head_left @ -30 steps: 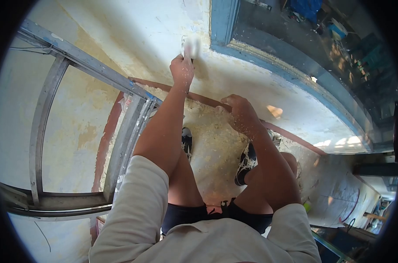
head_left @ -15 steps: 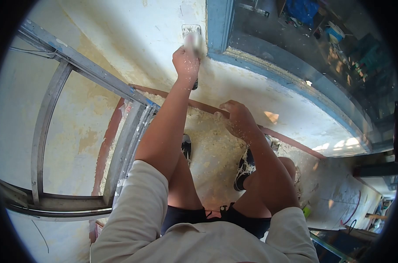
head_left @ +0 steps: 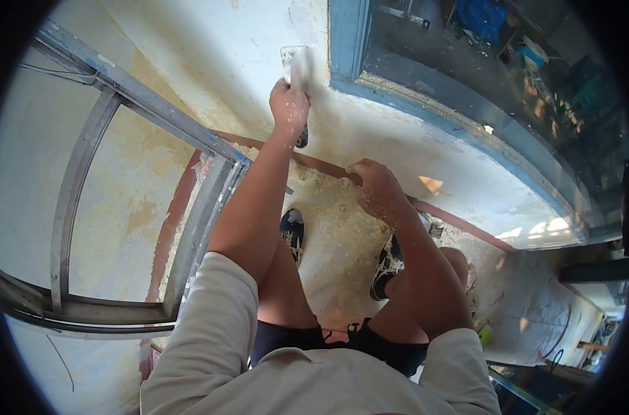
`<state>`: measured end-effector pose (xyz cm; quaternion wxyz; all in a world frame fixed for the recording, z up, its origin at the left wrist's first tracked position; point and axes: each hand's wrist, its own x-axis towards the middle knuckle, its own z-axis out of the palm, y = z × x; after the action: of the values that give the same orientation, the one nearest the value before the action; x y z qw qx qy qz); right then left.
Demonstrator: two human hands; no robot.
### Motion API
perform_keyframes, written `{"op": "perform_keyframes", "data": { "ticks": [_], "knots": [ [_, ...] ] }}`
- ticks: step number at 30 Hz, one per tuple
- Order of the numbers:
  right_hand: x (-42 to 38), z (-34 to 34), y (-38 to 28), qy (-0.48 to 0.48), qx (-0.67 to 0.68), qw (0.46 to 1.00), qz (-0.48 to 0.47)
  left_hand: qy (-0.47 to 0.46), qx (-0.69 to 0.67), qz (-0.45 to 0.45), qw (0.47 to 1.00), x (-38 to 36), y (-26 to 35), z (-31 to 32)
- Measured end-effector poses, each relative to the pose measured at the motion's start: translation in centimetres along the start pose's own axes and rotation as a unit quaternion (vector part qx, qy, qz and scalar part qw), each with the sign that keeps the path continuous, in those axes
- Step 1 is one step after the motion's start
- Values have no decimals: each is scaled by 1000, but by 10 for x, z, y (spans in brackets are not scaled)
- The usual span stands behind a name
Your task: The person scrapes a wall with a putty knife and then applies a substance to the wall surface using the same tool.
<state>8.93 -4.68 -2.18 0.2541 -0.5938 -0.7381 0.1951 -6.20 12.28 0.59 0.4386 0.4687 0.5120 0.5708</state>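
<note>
You're scraping paint: left hand (head_left: 289, 105) fingers clenching the scraper (head_left: 297, 66) on the wall (head_left: 224, 48); right hand (head_left: 373, 187) fingers curled, holding nothing. Next, I'd judge: firm downward stroke below your fingers.

No text, label, brand, number or sign can be read anywhere in this view.

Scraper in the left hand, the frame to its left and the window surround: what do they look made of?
The scraper blade looks like thin metal, pale and motion-blurred, with a dark handle, maybe plastic, below the left hand. The ladder-like frame looks like bare grey metal, dull and paint-flecked. The window surround is blue-painted; wood or metal beneath, I cannot tell.
</note>
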Motion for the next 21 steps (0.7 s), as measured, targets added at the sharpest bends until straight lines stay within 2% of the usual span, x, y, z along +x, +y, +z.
{"op": "perform_keyframes", "data": {
  "ticks": [2,4,6,8,10,13,16,18,20,21],
  "knots": [
    [-1,0,2,1,-1,1000,6,17,14,2,1000,-15,-5,8],
    [0,-1,4,6,1,1000,10,36,36,100,994,-20,-9,10],
    [1,-3,7,-1,4,1000,12,18,28,142,989,-24,-9,8],
    [2,-2,7,-2,0,1000,15,-16,260,235,936,-27,-6,6],
    [2,-1,7,-7,-7,1000,17,-44,199,244,948,-28,-15,9],
    [0,1,4,-13,6,1000,19,17,185,298,936,-30,-14,18],
    [-2,0,4,-4,11,1000,3,37,139,267,953,-32,7,24],
    [-2,0,7,16,22,1000,-7,15,97,161,982,-34,22,26],
    [-5,-4,6,12,17,1000,6,33,111,235,965,-23,-14,29],
    [-4,-5,5,10,15,1000,14,84,161,352,918,-19,-15,30]
  ]
}}
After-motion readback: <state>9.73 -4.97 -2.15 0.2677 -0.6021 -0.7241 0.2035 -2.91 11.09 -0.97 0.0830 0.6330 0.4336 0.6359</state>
